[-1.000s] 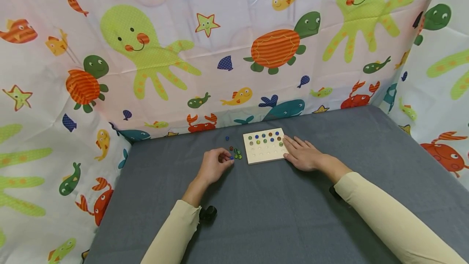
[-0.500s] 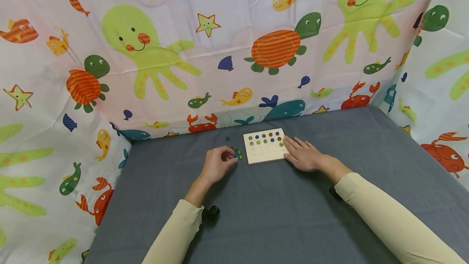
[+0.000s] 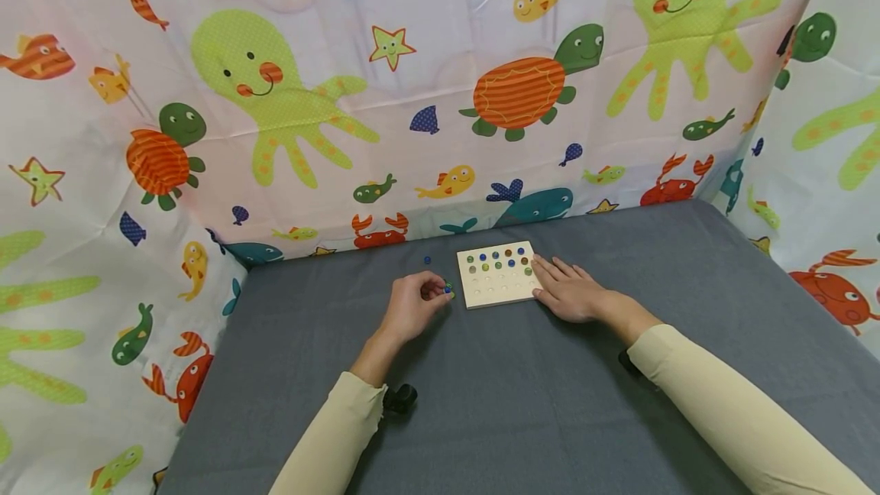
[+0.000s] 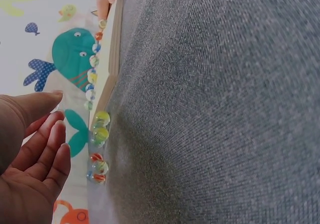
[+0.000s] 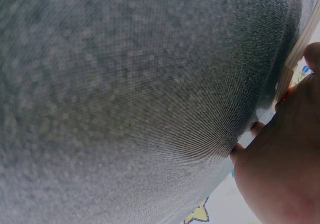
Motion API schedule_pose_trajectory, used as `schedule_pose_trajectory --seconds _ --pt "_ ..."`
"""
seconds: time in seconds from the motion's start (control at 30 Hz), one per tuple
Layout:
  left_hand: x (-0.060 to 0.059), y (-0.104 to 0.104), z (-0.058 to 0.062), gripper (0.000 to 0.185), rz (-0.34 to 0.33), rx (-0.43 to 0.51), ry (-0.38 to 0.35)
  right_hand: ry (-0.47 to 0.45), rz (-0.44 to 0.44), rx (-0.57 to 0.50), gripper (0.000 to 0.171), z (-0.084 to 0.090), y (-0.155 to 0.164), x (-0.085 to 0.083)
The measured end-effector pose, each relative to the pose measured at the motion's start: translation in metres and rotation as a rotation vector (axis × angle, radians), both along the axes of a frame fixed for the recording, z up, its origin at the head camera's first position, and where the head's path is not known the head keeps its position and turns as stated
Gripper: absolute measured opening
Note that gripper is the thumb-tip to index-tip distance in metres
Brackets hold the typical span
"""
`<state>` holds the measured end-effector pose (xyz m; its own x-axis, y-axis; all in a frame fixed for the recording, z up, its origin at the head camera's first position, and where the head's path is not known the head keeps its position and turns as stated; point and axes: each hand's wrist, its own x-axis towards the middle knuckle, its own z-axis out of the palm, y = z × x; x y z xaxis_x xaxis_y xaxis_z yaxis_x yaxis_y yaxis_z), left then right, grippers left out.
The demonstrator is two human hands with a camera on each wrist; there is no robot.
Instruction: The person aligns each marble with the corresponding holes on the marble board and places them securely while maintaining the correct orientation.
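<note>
We see the board (image 3: 498, 295) with marbles (image 3: 512, 263) in its back rows, loose marbles (image 3: 428, 260) and left hand (image 3: 415, 302) to its left, right hand (image 3: 569, 289) at its right edge.

the head view looks forward and down from above the counter (image 3: 509, 403), farthest off, with the patterned curtain (image 3: 426, 159) across its upper half. the left wrist view sits low and near, turned sideways, with the left grip (image 4: 37, 171) at lower left and the counter filling the right. the right wrist view, likewise low and turned, has the right grip (image 5: 282, 159) close at lower right. all three share counter and board (image 3: 485, 298); the right grip also enters the left wrist view at upper left.
</note>
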<state>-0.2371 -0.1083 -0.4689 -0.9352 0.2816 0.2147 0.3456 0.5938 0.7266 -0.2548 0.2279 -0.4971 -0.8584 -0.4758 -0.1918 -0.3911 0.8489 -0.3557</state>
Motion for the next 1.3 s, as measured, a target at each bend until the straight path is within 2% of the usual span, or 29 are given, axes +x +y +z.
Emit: schedule_pose_trajectory --seconds 0.63,1.07,1.3 --pt "0.0 0.015 0.003 0.012 -0.026 0.007 -0.011 -0.008 -0.008 -0.015 0.068 0.007 -0.004 0.005" --pt "-0.002 0.026 0.003 0.009 -0.058 0.02 0.004 -0.02 0.002 -0.032 0.068 0.007 -0.003 0.004" --pt "-0.003 0.034 0.007 0.009 -0.077 0.03 -0.003 -0.016 0.0 -0.026 0.068 0.003 -0.001 0.001"
